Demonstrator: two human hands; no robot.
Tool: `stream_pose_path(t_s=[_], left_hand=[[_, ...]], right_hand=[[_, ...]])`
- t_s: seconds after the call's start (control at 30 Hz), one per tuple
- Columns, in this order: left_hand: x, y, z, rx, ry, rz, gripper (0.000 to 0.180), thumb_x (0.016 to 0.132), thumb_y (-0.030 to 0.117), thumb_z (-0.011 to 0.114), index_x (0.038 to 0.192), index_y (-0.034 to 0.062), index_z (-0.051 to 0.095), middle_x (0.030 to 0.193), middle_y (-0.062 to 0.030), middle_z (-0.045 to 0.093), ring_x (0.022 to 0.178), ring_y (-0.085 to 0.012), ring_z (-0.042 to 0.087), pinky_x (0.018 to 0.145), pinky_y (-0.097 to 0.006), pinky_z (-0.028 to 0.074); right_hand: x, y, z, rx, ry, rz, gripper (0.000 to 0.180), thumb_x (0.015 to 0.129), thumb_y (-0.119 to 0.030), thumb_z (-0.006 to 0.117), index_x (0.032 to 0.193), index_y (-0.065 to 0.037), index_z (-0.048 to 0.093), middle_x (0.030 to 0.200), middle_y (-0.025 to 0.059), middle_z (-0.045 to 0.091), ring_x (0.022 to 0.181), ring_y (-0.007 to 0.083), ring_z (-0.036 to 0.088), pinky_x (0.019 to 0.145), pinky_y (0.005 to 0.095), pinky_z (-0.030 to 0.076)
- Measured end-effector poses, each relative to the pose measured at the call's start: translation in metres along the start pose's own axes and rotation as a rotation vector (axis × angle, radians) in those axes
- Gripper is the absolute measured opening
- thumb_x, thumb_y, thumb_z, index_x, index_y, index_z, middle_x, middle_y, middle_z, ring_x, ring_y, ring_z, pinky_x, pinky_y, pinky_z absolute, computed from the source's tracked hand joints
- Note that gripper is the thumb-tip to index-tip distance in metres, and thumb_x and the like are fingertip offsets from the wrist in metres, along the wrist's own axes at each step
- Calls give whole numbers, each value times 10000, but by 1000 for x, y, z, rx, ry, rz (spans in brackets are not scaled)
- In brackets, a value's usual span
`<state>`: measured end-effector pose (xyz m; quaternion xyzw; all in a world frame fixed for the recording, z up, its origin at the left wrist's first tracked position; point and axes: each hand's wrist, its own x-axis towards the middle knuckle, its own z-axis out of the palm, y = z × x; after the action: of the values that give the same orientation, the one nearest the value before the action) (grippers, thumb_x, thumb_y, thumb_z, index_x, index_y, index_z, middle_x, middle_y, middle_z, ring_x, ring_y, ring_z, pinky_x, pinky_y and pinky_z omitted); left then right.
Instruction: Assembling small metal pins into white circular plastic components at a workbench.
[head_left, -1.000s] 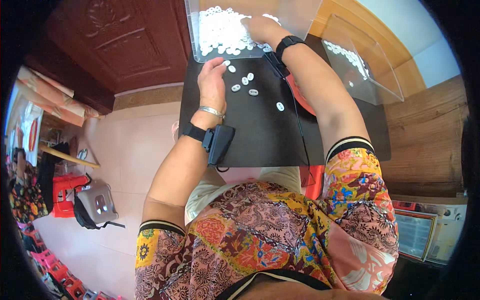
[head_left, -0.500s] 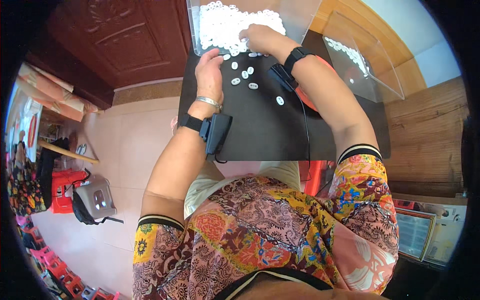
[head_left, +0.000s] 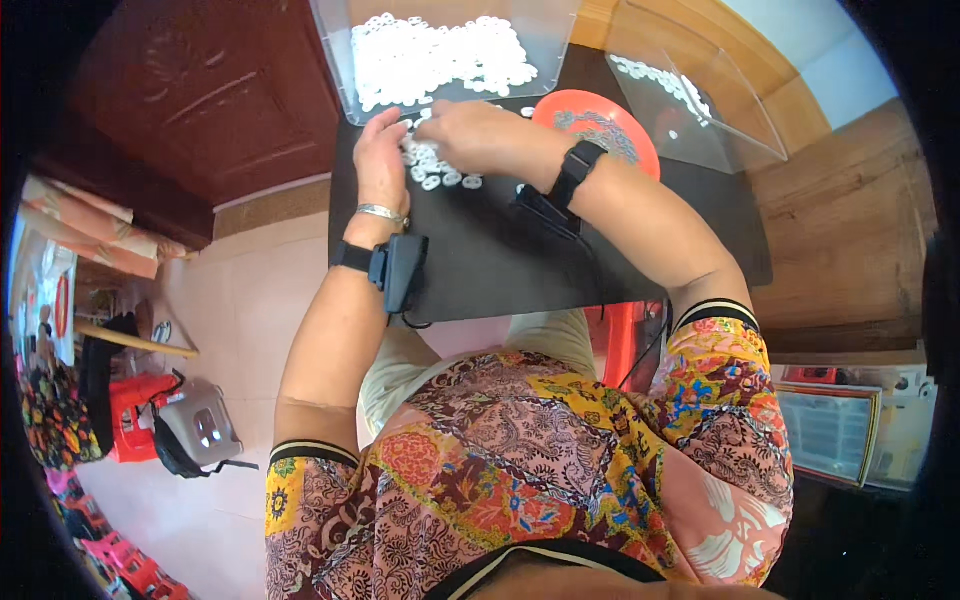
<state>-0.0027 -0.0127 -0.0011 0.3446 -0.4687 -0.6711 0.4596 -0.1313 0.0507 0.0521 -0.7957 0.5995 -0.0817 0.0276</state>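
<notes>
A loose heap of small white oval pieces with holes (head_left: 425, 160) lies on the dark table. My left hand (head_left: 380, 168) is at the heap's left side, its fingers stretched toward the bin and holding nothing visible. Over the heap's right side is my right hand (head_left: 475, 138), palm down; its fingertips are blurred and partly hidden, so any hold on the pieces does not show. Just beyond both hands stands a clear plastic bin (head_left: 548, 62) with many more white pieces inside.
A red plate (head_left: 648, 160) holding small grey metal parts sits beside my right forearm. Right of it is a clear container (head_left: 735, 130) with white pieces. The dark table (head_left: 480, 265) ends before my lap. A cable runs from the right wrist device (head_left: 548, 212).
My right hand has come out of the bin toward my left hand. Many more white pieces now lie heaped between them. The red plate shows more fully as the view has shifted.
</notes>
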Motion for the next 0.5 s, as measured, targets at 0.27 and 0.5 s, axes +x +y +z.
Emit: stream_pose_path(t_s=[0.27, 0.5], left_hand=[[-1, -1, -3, -37, -70, 10, 315, 872, 79, 474, 1153, -39, 551, 1131, -93, 554, 1043, -171, 504, 921, -286, 389], [-3, 1, -2, -2, -45, 47, 328, 855, 93, 479, 1139, -53, 557, 1010, -48, 573, 885, -118, 506, 808, -249, 405]], right_hand=[[-108, 6, -52, -122, 216, 181, 312, 747, -135, 654, 1049, -70, 606, 1026, 128, 583, 942, 313, 572, 801, 402, 474], [-190, 56, -83, -718, 583, 371, 405, 735, -182, 688, 1116, -100, 577, 1053, 120, 584, 1054, 315, 513, 893, 427, 412]])
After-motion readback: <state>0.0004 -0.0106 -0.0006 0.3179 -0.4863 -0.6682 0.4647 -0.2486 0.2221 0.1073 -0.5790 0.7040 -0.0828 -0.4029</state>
